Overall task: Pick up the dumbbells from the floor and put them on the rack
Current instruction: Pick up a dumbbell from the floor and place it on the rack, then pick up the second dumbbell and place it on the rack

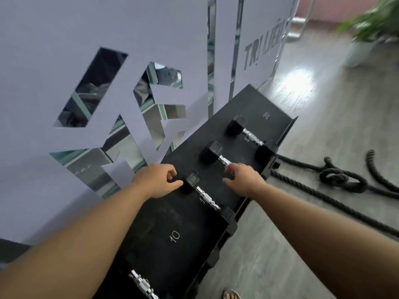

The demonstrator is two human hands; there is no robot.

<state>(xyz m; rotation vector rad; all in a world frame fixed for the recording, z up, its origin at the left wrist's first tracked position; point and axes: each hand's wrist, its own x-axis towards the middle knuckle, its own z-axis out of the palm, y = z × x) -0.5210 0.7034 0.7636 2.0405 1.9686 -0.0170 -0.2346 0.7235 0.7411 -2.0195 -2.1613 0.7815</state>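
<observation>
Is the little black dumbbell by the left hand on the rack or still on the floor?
On the rack. The small black hex dumbbell with the chrome handle lies flat on the black rack shelf, its far head touched by the left hand.

Probably a gym: black dumbbell rack (pixel 172 234); chrome-handled dumbbells (pixel 244 134); thick battle rope (pixel 336 175) on grey floor (pixel 280 266)

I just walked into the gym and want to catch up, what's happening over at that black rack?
A person is setting dumbbells on the black rack by the wall. The left hand rests against the head of the nearest dumbbell, and the right hand is on the handle of the middle dumbbell. A third dumbbell sits farther back, and another handle shows at the bottom edge. A thick rope lies on the floor beside the rack.
</observation>
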